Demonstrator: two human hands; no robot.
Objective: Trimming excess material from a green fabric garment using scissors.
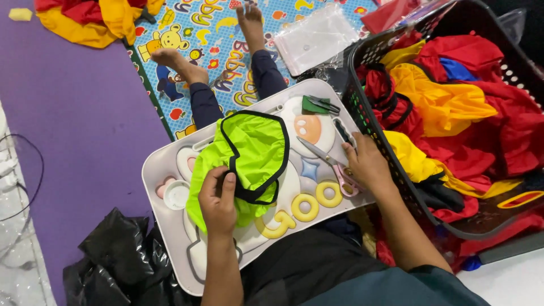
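— Where is the work?

— A neon-green slippery fabric piece with black binding (249, 153) lies on the white plastic lap tray (170, 249). The left hand (218, 198) pinches its black edge; the right hand (365, 164) rests loosely on pink-handled steel scissors (331, 161), fingers not through the loops.

— How to handle it well?

— I'd keep the thin cloth flat and taut (it looks prone to sliding), pinching close to the binding. The black plastic basket of red and yellow garments (453, 113) sits just beside the tray.
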